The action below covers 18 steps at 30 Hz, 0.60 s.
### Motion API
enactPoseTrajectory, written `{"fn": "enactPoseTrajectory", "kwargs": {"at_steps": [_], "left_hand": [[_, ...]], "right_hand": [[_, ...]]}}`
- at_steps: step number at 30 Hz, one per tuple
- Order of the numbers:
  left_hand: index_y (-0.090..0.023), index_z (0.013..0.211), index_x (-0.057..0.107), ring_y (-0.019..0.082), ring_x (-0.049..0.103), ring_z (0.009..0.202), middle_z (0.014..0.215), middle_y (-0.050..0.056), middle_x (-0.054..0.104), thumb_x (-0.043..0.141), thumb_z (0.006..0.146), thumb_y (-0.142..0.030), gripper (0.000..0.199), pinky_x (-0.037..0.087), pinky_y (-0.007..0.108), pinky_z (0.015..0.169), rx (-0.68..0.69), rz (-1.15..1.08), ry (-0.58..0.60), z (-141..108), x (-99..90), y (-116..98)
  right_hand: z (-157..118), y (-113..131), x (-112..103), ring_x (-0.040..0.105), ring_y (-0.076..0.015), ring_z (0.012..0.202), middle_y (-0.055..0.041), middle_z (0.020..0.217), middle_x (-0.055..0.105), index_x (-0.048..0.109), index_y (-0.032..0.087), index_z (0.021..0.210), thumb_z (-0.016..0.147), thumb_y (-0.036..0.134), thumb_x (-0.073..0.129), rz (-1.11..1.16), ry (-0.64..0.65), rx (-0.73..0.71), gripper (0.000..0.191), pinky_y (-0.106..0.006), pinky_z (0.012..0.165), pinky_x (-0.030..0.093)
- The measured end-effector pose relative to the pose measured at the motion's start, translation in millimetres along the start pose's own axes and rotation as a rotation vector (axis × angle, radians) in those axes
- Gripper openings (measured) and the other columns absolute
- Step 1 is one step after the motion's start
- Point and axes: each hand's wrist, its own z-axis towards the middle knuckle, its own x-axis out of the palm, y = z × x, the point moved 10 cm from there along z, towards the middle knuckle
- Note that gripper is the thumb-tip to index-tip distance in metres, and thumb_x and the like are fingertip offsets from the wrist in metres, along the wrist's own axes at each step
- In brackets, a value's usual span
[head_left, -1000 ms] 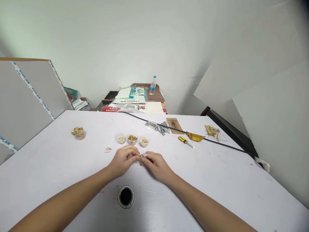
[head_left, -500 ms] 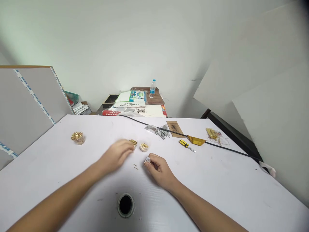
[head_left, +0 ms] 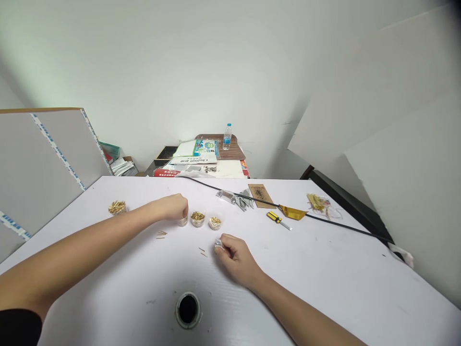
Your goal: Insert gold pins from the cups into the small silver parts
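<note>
My left hand (head_left: 175, 206) is above a small clear cup (head_left: 183, 222), its fingers bent down and together over the rim. Whatever is between the fingertips is hidden. Beside that cup stand two more cups, one with brass-coloured pins (head_left: 198, 216) and one with smaller brass-coloured pieces (head_left: 215, 220). In my right hand (head_left: 237, 259), a small silvery piece (head_left: 218, 243) is pinched between thumb and fingers; its kind does not show. Two thin pins (head_left: 202, 252) lie left of that hand. Several more loose pins (head_left: 161, 235) rest below the left wrist.
A fuller cup of brass-coloured pins (head_left: 117, 207) stands far left. A yellow-black screwdriver (head_left: 279, 220), silver packets (head_left: 245, 200), a brown card (head_left: 261, 196) and a black cable (head_left: 342, 222) lie right of the cups. A round hole (head_left: 188, 310) opens in the white table (head_left: 306, 283).
My left hand has moved left and away from me, from the pin cup to the cup at its left. My right hand stays nearly in place with the silvery piece.
</note>
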Motion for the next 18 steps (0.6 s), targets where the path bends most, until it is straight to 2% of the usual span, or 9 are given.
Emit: {"fn": "enactPoseTrajectory", "kwargs": {"at_steps": [3, 6, 12, 16, 18], "left_hand": [[-0.02, 0.063, 0.075, 0.017, 0.057, 0.057, 0.064, 0.005, 0.069, 0.064, 0.061, -0.009, 0.015, 0.039, 0.026, 0.057, -0.009, -0.003, 0.023, 4, 8.4, 2], [-0.02, 0.064, 0.075, 0.018, 0.059, 0.059, 0.07, 0.006, 0.071, 0.062, 0.063, -0.008, 0.017, 0.041, 0.026, 0.06, -0.011, -0.022, 0.005, 6, 9.5, 6], [-0.021, 0.071, 0.076, 0.019, 0.065, 0.073, 0.076, 0.005, 0.072, 0.07, 0.07, -0.021, 0.006, 0.045, 0.025, 0.071, 0.009, -0.081, -0.061, 0, -7.3, 9], [-0.02, 0.074, 0.075, 0.023, 0.067, 0.091, 0.101, 0.008, 0.074, 0.068, 0.073, -0.021, 0.007, 0.047, 0.029, 0.082, 0.041, -0.088, -0.091, -15, -26.9, 3], [-0.02, 0.078, 0.074, 0.027, 0.064, 0.105, 0.12, 0.009, 0.07, 0.062, 0.079, -0.022, 0.012, 0.046, 0.033, 0.089, 0.088, -0.072, -0.171, -28, -42.4, -2]], "right_hand": [[0, 0, 1, 0.034, -0.013, 0.059, 0.0022, 0.061, 0.035, 0.025, 0.02, 0.062, 0.086, 0.023, 0.051, -0.011, 0.012, 0.005, 0.036, -0.028, 0.056, 0.025], [-1, 0, 1, 0.034, -0.0132, 0.059, 0.0021, 0.061, 0.035, 0.025, 0.02, 0.062, 0.086, 0.023, 0.051, -0.006, 0.019, 0.008, 0.036, -0.028, 0.056, 0.025], [1, 1, 1, 0.033, -0.013, 0.058, 0.002, 0.061, 0.036, 0.025, 0.02, 0.061, 0.088, 0.025, 0.051, -0.005, 0.016, 0.005, 0.038, -0.028, 0.055, 0.025], [2, 3, 0, 0.033, -0.0128, 0.058, 0.0019, 0.061, 0.036, 0.025, 0.02, 0.061, 0.087, 0.026, 0.051, -0.002, 0.009, 0.008, 0.038, -0.028, 0.055, 0.025], [2, 2, 0, 0.033, -0.0128, 0.058, 0.002, 0.06, 0.035, 0.024, 0.02, 0.061, 0.087, 0.027, 0.052, 0.005, 0.011, 0.022, 0.038, -0.028, 0.055, 0.025]]}}
